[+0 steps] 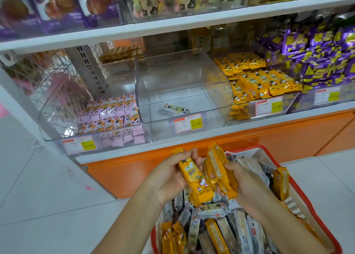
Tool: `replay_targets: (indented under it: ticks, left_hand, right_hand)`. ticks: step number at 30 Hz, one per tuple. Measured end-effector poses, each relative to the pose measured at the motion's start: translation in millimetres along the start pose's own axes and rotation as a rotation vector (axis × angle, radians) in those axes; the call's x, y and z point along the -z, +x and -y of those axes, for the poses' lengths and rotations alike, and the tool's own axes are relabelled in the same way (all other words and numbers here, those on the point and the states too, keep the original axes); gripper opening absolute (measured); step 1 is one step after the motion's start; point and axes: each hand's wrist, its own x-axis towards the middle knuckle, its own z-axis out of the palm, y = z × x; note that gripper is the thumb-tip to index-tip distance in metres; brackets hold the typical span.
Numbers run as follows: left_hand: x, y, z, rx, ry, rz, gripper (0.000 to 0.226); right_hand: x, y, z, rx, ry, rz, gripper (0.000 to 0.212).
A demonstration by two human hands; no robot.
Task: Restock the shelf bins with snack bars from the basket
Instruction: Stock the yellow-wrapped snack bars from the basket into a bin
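A red basket (318, 217) on the floor holds many yellow and grey-white snack bars (226, 232). Above it my left hand (169, 179) grips a yellow snack bar (194, 182), and my right hand (247, 184) grips a small bunch of yellow bars (219, 169). The two hands almost meet. On the shelf ahead, the middle clear bin (224, 92) holds a single grey-white bar (175, 108). The right bin (288, 102) is stacked with yellow bars (255, 77). The left bin (57, 134) holds pink bars (113, 115).
Purple packets (318, 58) fill the bin at the far right. An upper shelf (172, 26) carries purple waffle boxes and bagged sweets. The shelf has an orange base (249, 150). Pale floor tiles lie to the left.
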Motion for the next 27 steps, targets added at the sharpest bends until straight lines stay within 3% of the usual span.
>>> replay_targets:
  ticks: [3, 6, 10, 13, 17, 23, 25, 27]
  left_hand:
    - [-9.7, 3.7, -3.2, 0.016, 0.057, 0.015, 0.039]
    - [-22.9, 4.6, -4.7, 0.025, 0.091, 0.094, 0.041]
    - [-40.8, 5.9, -1.2, -0.01, 0.074, 0.193, 0.02]
    - [-50.3, 6.7, -2.2, -0.046, 0.09, 0.207, 0.015]
    - [-59.8, 13.3, -3.0, -0.142, 0.115, 0.231, 0.062]
    - [-79.7, 12.6, -12.0, -0.292, 0.278, 0.28, 0.036]
    - [-84.1, 8.6, -23.0, -0.403, 0.457, 0.208, 0.042]
    - [-78.8, 12.6, -31.3, -0.559, 0.831, -0.035, 0.05]
  right_hand:
    - [2.0, -11.9, 11.4, 0.295, -0.303, -0.175, 0.017]
    - [0.4, -24.4, 20.9, 0.542, -0.511, -0.251, 0.019]
    - [-1.2, -30.0, 27.0, 0.709, -0.607, -0.284, 0.025]
    - [-0.7, -32.1, 32.7, 0.79, -0.726, -0.245, 0.037]
    - [-1.4, -32.2, 35.9, 0.815, -0.943, -0.274, 0.066]
    - [0.2, -20.1, 53.1, 0.891, -0.918, -0.407, 0.079]
    - [6.1, -12.4, 79.1, 0.916, -0.856, -0.465, 0.078]
    - [13.7, 4.1, 110.1, 0.952, -0.909, -0.586, 0.068]
